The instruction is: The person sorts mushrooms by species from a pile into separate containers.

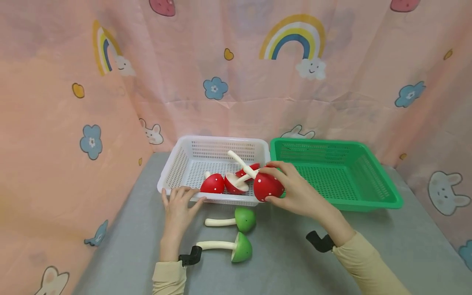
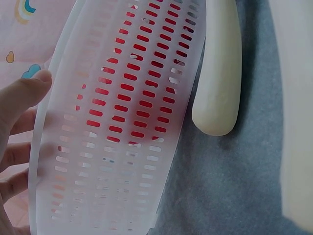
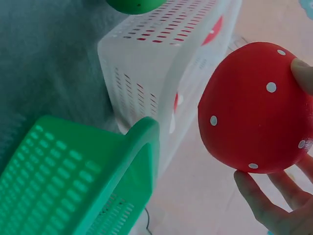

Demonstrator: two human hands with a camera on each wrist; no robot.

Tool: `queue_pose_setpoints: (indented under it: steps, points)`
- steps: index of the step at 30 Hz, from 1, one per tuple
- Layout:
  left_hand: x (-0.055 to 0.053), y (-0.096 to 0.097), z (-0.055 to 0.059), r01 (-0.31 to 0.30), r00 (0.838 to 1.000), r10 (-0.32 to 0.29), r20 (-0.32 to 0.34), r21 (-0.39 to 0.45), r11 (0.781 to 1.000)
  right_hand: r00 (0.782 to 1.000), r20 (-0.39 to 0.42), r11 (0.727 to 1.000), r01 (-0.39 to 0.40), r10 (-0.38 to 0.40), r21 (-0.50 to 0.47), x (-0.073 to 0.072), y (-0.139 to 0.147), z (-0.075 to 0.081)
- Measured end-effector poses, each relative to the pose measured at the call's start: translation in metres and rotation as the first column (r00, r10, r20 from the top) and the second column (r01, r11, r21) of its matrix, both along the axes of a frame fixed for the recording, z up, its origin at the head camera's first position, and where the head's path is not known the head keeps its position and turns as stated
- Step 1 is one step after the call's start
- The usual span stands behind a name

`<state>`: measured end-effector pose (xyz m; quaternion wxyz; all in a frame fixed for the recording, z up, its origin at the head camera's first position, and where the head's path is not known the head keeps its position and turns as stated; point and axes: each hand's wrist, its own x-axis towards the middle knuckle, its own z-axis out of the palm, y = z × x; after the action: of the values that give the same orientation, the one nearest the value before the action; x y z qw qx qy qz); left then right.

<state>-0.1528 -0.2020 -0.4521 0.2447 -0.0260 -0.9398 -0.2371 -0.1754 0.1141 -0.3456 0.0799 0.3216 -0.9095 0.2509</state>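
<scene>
Right hand (image 1: 295, 190): fingers pinching red mushroom (image 1: 267, 187) near white basket (image 1: 236, 198). Left hand (image 1: 179, 207): fingers, partly hidden, apparently pinching near rim.

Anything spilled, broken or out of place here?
Nothing spilled or visibly broken. Only mild oddity: two green mushrooms lie on the gray table in front of the white basket, outside both it and the green basket, while red mushrooms sit inside the white one.
</scene>
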Motion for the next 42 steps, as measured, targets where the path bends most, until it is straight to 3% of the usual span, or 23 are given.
queue_pose_setpoints:
  steps: [9,27,35,42]
  points:
    - [0.0,0.0,0.002,-0.003,1.0,0.003,0.001,-0.001,1.0,0.996,0.016,0.995,-0.084,0.083,0.057,-0.035,-0.029,0.001]
    - [0.0,0.002,0.003,-0.01,1.0,0.01,0.007,-0.006,1.0,0.982,0.11,0.969,-0.173,0.155,0.177,-0.093,-0.074,0.003]
    - [0.003,0.001,0.002,-0.017,1.0,0.017,0.007,-0.001,1.0,0.974,0.164,0.955,-0.19,0.154,0.23,-0.115,-0.09,0.001]
    - [0.001,0.0,0.003,-0.007,1.0,0.007,0.025,-0.005,1.0,0.978,0.183,0.958,-0.143,0.098,0.249,-0.133,-0.108,-0.008]
